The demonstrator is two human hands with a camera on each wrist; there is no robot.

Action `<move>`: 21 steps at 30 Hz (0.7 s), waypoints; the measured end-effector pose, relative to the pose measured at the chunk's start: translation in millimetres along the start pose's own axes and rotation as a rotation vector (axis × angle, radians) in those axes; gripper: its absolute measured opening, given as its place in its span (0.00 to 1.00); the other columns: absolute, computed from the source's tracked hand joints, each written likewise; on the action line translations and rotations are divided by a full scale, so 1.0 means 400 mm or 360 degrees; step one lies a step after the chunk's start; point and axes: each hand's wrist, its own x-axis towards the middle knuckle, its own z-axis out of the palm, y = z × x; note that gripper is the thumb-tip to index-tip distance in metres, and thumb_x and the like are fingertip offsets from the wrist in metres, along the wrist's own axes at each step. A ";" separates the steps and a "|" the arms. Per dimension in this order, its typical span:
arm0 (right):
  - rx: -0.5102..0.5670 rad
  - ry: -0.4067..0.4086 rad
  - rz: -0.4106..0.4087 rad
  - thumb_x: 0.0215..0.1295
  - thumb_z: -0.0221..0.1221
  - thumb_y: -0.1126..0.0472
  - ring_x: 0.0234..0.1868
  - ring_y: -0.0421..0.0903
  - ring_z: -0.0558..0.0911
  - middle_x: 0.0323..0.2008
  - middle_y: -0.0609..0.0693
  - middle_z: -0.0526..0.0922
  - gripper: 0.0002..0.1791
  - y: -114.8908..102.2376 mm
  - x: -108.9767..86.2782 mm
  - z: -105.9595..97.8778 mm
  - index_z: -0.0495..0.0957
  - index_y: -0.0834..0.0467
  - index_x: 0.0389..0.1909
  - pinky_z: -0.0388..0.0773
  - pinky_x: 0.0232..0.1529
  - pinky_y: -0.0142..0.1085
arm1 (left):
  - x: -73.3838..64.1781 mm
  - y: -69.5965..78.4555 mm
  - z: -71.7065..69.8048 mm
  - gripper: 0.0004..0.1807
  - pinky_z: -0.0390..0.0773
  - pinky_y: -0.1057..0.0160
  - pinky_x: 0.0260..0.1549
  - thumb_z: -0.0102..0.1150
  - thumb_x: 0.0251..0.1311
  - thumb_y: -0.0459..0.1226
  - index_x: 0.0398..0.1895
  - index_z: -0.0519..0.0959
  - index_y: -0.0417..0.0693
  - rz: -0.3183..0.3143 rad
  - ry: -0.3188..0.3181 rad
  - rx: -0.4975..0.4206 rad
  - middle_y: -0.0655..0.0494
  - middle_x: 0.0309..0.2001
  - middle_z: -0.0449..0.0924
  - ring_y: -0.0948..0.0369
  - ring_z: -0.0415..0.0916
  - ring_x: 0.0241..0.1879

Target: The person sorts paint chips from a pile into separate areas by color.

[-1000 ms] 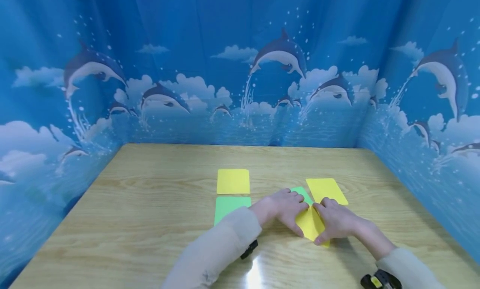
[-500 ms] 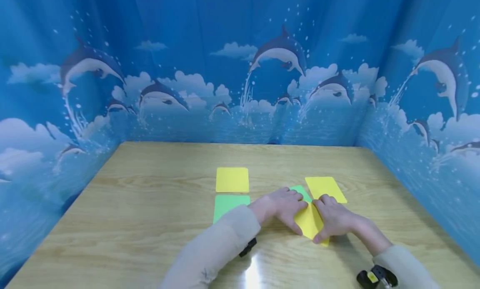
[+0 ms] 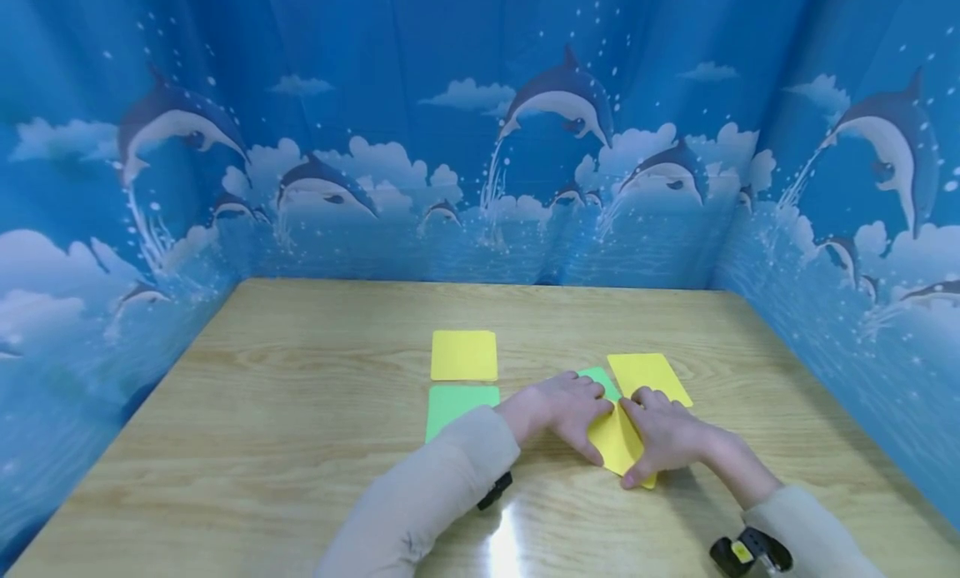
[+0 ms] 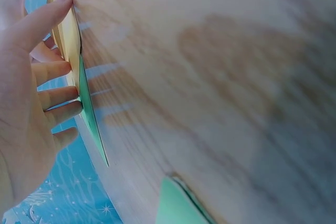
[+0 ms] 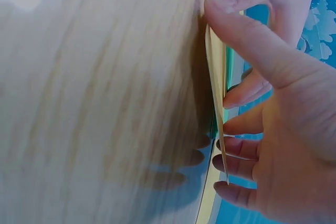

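A creased yellow paper sheet (image 3: 617,446) lies right of centre on the table, between both hands in the head view. On its left side rests my left hand (image 3: 572,413), thumb and fingers spread, fingertips touching the paper. My right hand (image 3: 667,436) presses its right side, with the thumb (image 5: 239,32) at the near corner and the other fingers farther along. That sheet's edge bows up a little from the table in the right wrist view. A green paper (image 3: 600,381) shows just beyond the yellow sheet, partly covered by my left hand.
Behind my right hand lies another yellow paper (image 3: 649,378). To the left, a yellow square (image 3: 463,356) lies beyond a green square (image 3: 459,407), which my left sleeve partly covers. A dolphin-print curtain (image 3: 480,145) surrounds the wooden table (image 3: 262,411).
Both hands stay on the creased yellow sheet with almost no movement. The whole head view has shifted slightly, so the papers and hands appear a little higher.
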 end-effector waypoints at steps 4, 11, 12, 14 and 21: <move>-0.0041 0.0000 -0.0011 0.30 0.68 0.30 0.52 0.59 0.65 0.55 0.64 0.64 0.65 -0.005 -0.005 0.003 0.60 0.73 0.62 0.65 0.49 0.57 | 0.000 0.001 -0.001 0.44 0.57 0.62 0.62 0.53 0.47 0.69 0.66 0.63 0.60 -0.0003 -0.0003 0.0001 0.63 0.59 0.65 0.66 0.61 0.58; -0.0088 0.0038 -0.0064 0.34 0.69 0.36 0.51 0.56 0.66 0.53 0.62 0.65 0.58 -0.017 -0.008 -0.008 0.62 0.72 0.61 0.67 0.46 0.54 | -0.009 0.002 -0.005 0.48 0.56 0.62 0.62 0.52 0.46 0.70 0.68 0.60 0.57 -0.0032 -0.0020 -0.0002 0.62 0.60 0.64 0.65 0.60 0.60; -0.0088 0.0058 -0.0078 0.34 0.69 0.37 0.52 0.57 0.67 0.53 0.62 0.65 0.57 -0.017 -0.008 -0.011 0.63 0.72 0.61 0.67 0.46 0.55 | -0.012 0.002 -0.006 0.48 0.56 0.62 0.62 0.51 0.45 0.71 0.68 0.60 0.57 -0.0042 -0.0019 -0.0002 0.62 0.61 0.64 0.65 0.59 0.60; -0.0088 0.0103 -0.0116 0.35 0.69 0.38 0.53 0.59 0.66 0.54 0.63 0.65 0.56 -0.015 -0.006 -0.016 0.64 0.71 0.60 0.67 0.47 0.56 | -0.015 0.000 -0.006 0.50 0.56 0.63 0.62 0.51 0.45 0.71 0.68 0.59 0.56 -0.0057 -0.0002 0.0009 0.62 0.60 0.64 0.65 0.60 0.60; -0.0056 0.0237 -0.0318 0.38 0.70 0.44 0.57 0.60 0.65 0.56 0.64 0.65 0.49 -0.009 0.019 -0.030 0.65 0.69 0.58 0.66 0.48 0.57 | -0.041 -0.027 -0.016 0.51 0.61 0.64 0.57 0.52 0.41 0.73 0.66 0.62 0.54 -0.0153 0.0081 0.0005 0.60 0.55 0.67 0.63 0.63 0.54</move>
